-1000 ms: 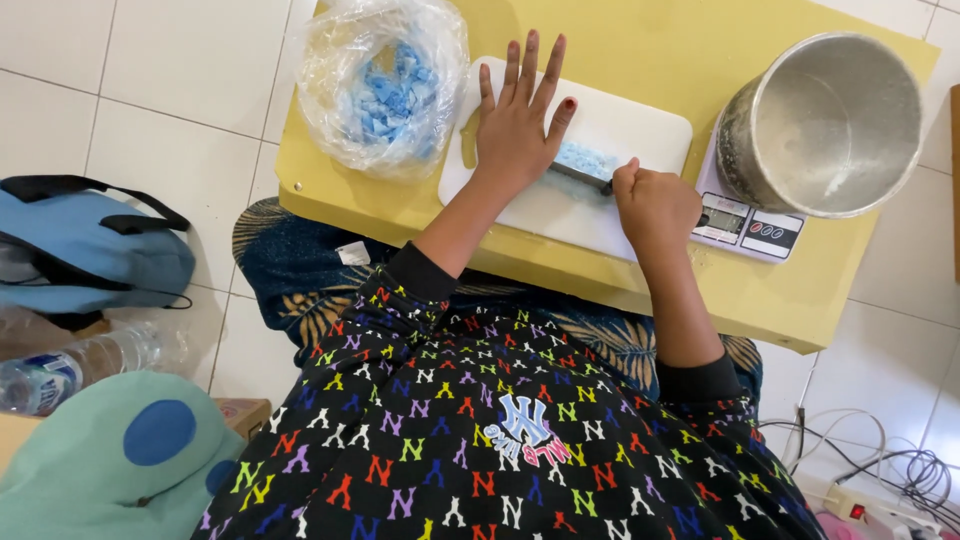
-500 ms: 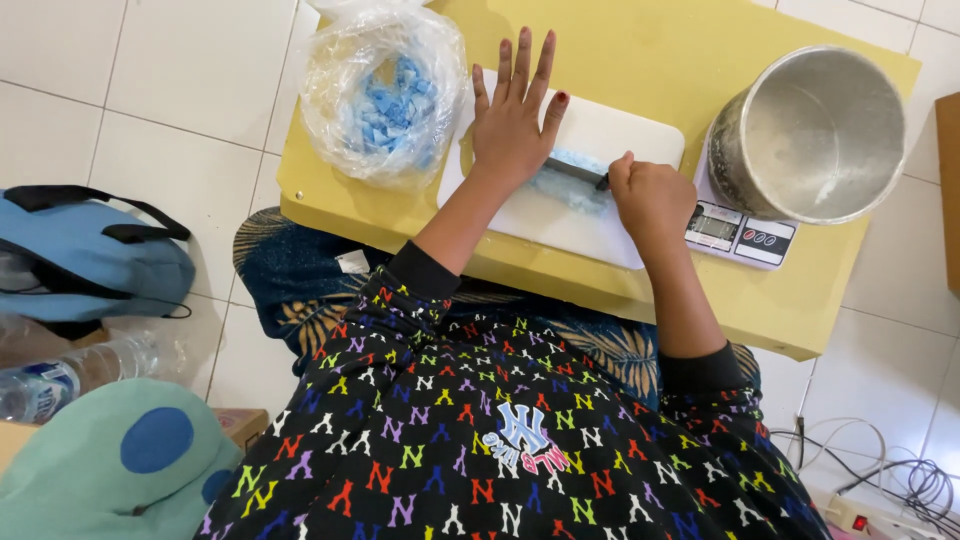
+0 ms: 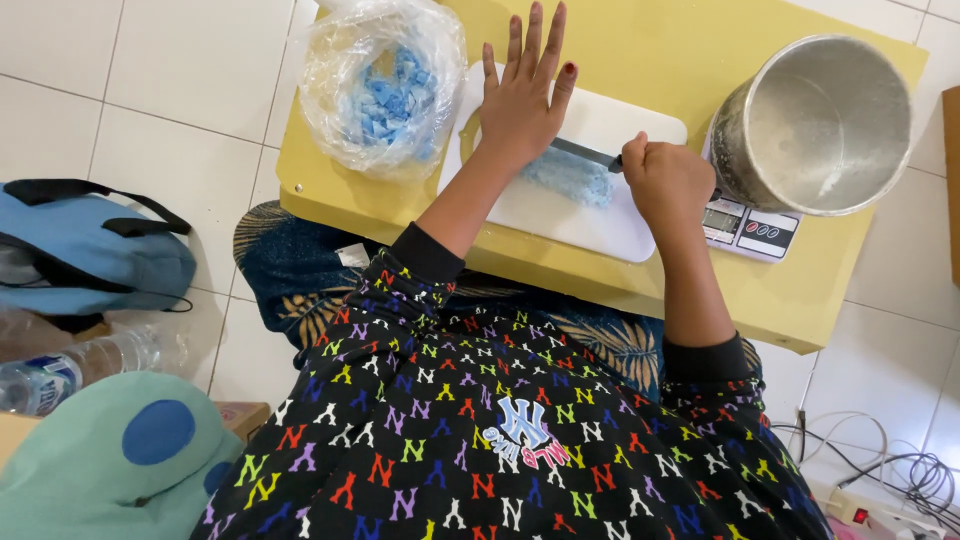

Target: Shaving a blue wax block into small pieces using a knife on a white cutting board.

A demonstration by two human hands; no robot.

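Head view: the left hand [image 3: 522, 105] lies flat, grip released, pressing the blue slab [image 3: 568, 176] on the white cutting board [image 3: 590, 215] mid-surface. The right hand [image 3: 668, 180], grip clenched on a knife [image 3: 585, 153], cuts it. A steel pot [image 3: 822, 125] stands at the right edge.

clear plastic bag [image 3: 383, 85], crumpled, full of blue pieces, sits at the yellow table's [image 3: 640, 40] far-left corner | grey scale display panel [image 3: 750, 228] peeks out at right edge under steel pot [image 3: 822, 122] | clear bottle [image 3: 70, 365], pale label, on floor left
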